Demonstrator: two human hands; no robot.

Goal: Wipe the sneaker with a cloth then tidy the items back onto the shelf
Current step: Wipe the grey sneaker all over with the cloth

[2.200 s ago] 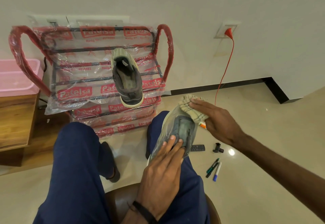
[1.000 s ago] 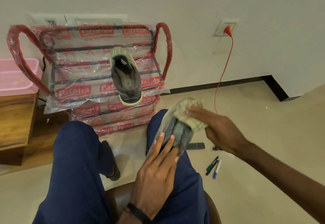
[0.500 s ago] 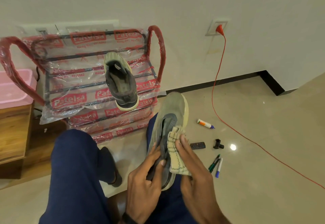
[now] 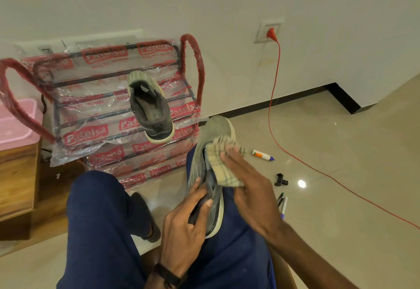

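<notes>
On the right thigh the sneaker point(image 4: 205, 175) is mid-wipe, left hand point(image 4: 184, 225) gripping its heel, right hand point(image 4: 247, 188) pressing the cloth point(image 4: 223, 163) flat-fingered; the pens point(image 4: 281, 204) and glue point(image 4: 262, 154) remain off the shelf point(image 4: 91, 116)

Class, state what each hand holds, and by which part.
Left hand grips the sneaker at its heel opening. Right hand presses the cloth onto the sneaker's top.
</notes>
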